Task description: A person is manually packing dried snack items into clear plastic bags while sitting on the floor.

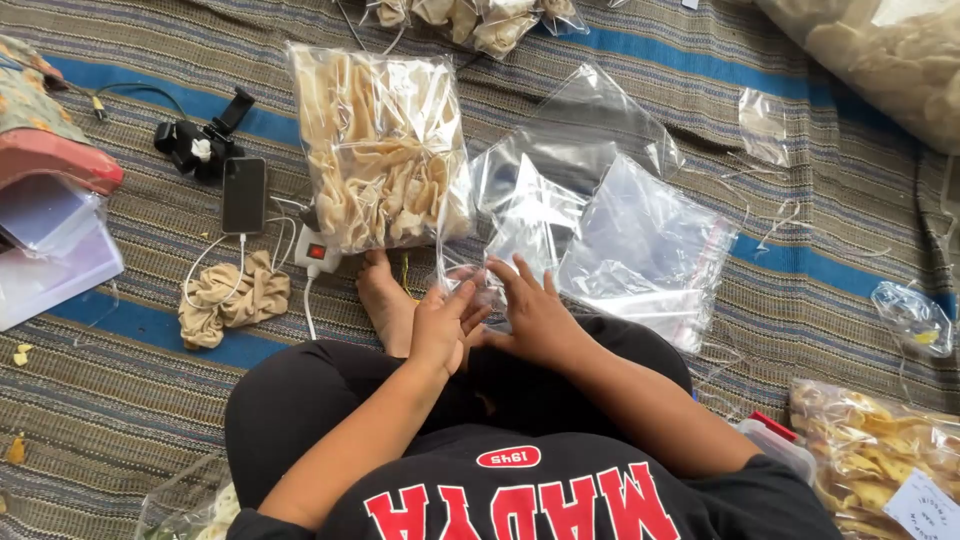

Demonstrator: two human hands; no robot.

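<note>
I sit cross-legged on a striped woven mat [130,400]. My left hand [443,322] and my right hand [535,312] meet at my knees, and the fingers of both pinch the lower edge of an empty clear plastic bag [525,215]. Right of it lies a loose pile of more clear bags [650,250]. A filled clear bag of pale crackers [382,150] rests just beyond my left hand, next to my bare foot [383,300].
A black phone [244,194] on a white cable, a white power strip [317,250], a beige cloth scrunchie [232,298] and a black clip stand [205,140] lie at left. More cracker bags sit at top [480,20], top right [880,55] and bottom right [870,450].
</note>
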